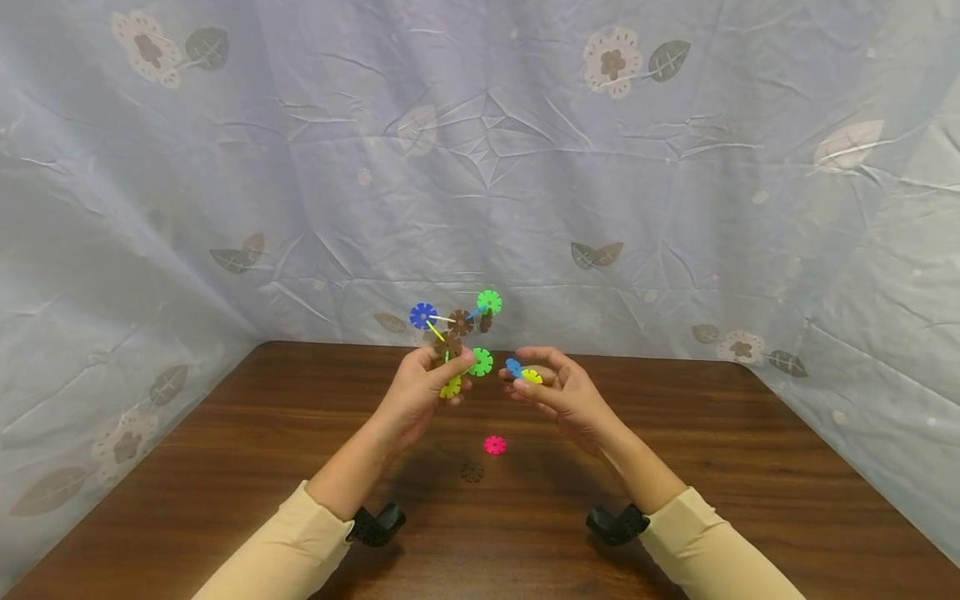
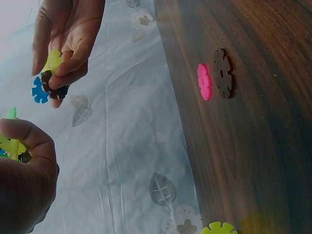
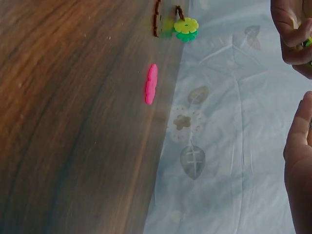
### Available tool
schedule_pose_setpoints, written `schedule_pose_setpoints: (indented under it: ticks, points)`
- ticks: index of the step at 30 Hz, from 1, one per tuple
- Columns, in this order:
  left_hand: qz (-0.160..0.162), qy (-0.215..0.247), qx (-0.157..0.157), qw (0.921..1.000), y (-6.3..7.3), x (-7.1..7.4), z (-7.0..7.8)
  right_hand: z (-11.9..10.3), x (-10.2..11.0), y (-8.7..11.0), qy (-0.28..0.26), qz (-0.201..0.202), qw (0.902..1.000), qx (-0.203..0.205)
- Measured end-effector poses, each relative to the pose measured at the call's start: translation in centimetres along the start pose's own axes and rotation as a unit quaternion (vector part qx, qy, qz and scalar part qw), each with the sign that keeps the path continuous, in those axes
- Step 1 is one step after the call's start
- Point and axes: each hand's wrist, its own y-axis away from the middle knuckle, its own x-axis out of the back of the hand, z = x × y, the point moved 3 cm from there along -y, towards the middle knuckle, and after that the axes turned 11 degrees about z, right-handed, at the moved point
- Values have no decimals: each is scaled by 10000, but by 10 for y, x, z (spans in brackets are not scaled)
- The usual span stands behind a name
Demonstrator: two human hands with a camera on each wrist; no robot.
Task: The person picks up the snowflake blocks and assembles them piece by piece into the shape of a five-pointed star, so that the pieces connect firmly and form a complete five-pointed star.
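Multicoloured slotted-disc cluster [image 1: 460, 322] sits pinched low in the curled left hand [image 1: 415, 390], probably for steadiness; opposite, the curled right hand [image 1: 576, 398] pinches blue disc [image 1: 513, 367] and yellow disc [image 1: 532, 377]; pink disc [image 1: 494, 446] lies below, between them.

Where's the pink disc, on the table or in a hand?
On the table: the pink disc lies flat there, touching neither the left hand nor right hand.

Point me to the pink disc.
In the head view, the pink disc lies on the wooden table, beyond and slightly right of the loose brown disc.
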Motion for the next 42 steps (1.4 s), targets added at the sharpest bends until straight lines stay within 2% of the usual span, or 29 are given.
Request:
schedule_pose_setpoints:
  ticks: [10,22,31,42]
  points:
    - [7,-27,9,10000,-1,-1,-3,-4,1,2,187,387,9991,71]
    - [-21,-21,-42,10000,-1,-1,-4,-6,-5,2,-536,136,9984,93]
    - [-72,-97,-3,9999,-1,-3,-5,-6,-9,5,-676,53,9971,336]
    - [-51,-62,-73,9999,0,-5,-5,-9,-11,6,-470,116,9978,456]
